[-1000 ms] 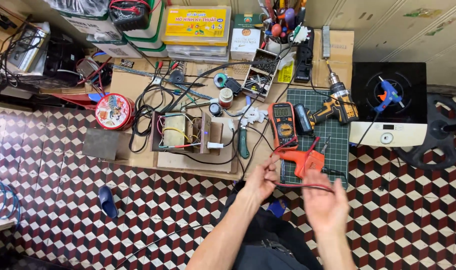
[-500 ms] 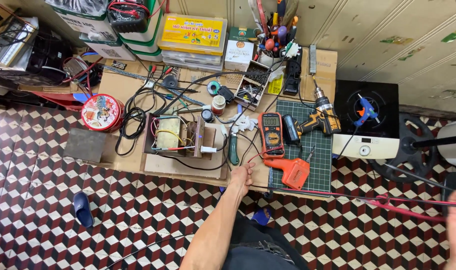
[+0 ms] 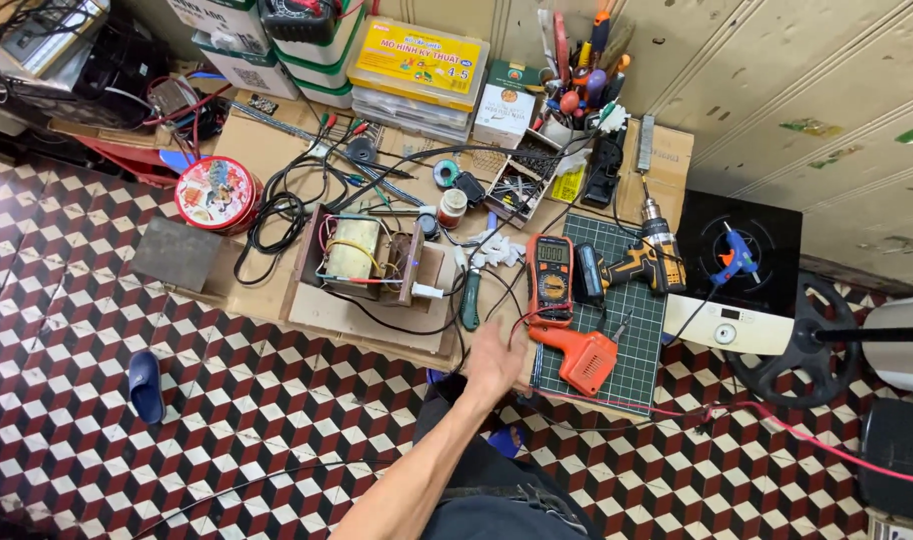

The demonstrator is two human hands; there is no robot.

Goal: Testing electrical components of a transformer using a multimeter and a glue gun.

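Observation:
My left hand [image 3: 496,362] lies palm down on the front edge of the cardboard work board [image 3: 357,320], fingers stretched toward an orange multimeter [image 3: 550,279]. A red lead [image 3: 797,432] runs from beside the meter, past my hand, and stretches taut low across the floor to the right frame edge. An orange gun-shaped tool [image 3: 580,357] lies on the green cutting mat [image 3: 627,330] just right of my hand. My right hand is out of view.
A transformer in a wooden frame [image 3: 362,258] sits left of my hand, with a round red tin [image 3: 217,193] further left. A yellow cordless drill [image 3: 645,262], an induction cooker [image 3: 742,275] with a blue glue gun, parts boxes and a screwdriver cup crowd the back. A blue slipper [image 3: 145,385] lies on the tiled floor.
My right hand swung out to the right with the red lead and left the frame. My left hand let go of the lead and settled on the board edge.

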